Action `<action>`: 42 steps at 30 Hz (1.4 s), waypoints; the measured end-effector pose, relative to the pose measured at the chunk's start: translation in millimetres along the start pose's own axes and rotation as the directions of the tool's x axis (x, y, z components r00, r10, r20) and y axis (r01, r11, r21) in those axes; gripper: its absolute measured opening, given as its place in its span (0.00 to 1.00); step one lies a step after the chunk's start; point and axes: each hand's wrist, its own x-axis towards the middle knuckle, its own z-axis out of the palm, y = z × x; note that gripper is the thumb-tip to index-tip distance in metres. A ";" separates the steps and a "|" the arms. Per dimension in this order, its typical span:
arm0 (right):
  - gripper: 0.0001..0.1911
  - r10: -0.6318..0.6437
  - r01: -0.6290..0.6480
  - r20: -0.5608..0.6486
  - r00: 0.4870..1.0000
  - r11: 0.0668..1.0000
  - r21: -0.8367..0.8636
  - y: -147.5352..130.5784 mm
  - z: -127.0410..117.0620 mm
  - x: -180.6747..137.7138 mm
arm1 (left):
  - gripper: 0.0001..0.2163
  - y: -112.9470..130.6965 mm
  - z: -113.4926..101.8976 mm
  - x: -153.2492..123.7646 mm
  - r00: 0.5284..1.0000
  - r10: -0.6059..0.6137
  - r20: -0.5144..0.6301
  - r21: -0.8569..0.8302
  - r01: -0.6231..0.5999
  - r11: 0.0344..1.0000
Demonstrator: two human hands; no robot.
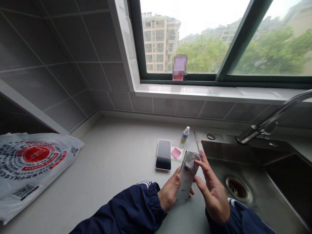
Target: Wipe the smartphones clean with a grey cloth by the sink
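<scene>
A silvery-white phone (184, 187) is tilted in front of me, its back towards me. My left hand (170, 191) is closed round its left edge and lower part, the thumb along the side. Over the camera end of the phone lies a small grey cloth (191, 162). My right hand (212, 191) pinches this cloth against the phone with its fingertips, while the thumb is by the phone's right edge. Just beyond, a second phone (163, 154) lies on the counter with its dark screen up. Beside it a pink square (175, 153) rests on a clear phone case (180, 149).
A small white spray bottle (185, 134) stands behind the phones on the counter (109, 156). To the right is a steel sink (258, 195) with a chrome faucet (265, 123). A printed white plastic bag (36, 165) lies at the left. The window (207, 42) is behind.
</scene>
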 end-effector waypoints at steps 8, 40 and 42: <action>0.24 -0.023 0.023 -0.013 1.000 1.000 0.015 4.3 2.0 0.5 | 0.30 0.1 0.1 -0.3 0.999 0.032 0.044 -0.020 -0.031 0.999; 0.27 -0.304 0.308 0.060 0.951 0.904 -0.296 -0.1 1.0 1.1 | 0.18 -8.4 -1.9 9.9 0.998 0.021 -0.064 -0.417 -0.046 0.908; 0.27 -0.309 0.315 0.072 0.948 0.896 -0.313 1.4 1.0 0.6 | 0.19 -8.7 -2.1 10.3 0.998 0.013 -0.059 -0.448 -0.038 0.893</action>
